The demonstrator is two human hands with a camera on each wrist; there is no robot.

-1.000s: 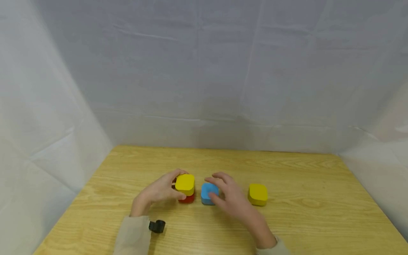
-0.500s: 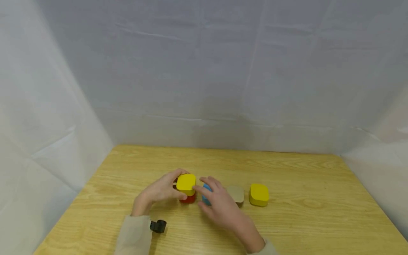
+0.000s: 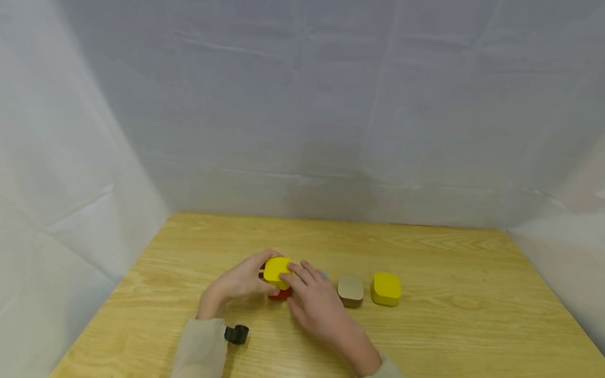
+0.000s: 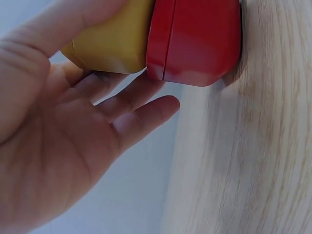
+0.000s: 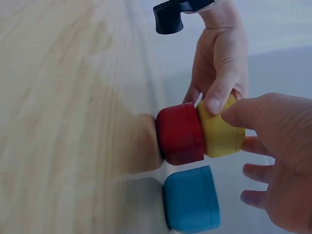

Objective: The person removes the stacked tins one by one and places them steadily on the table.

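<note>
Yellow block [image 3: 276,270] sits stacked on a red block [image 3: 280,294] left of centre on the wooden surface [image 3: 425,336]. I see my left hand [image 3: 236,283] pinching it; my right hand [image 3: 314,304], fingers spread, touches it, covering the blue block [image 5: 191,199].

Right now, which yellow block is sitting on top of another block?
The yellow block between both hands, stacked on the red block. The other yellow block sits alone on the table.

Blue block [image 3: 323,274] almost wholly hidden behind right hand [image 3: 315,304], red block [image 3: 280,294] mostly covered in head view
</note>
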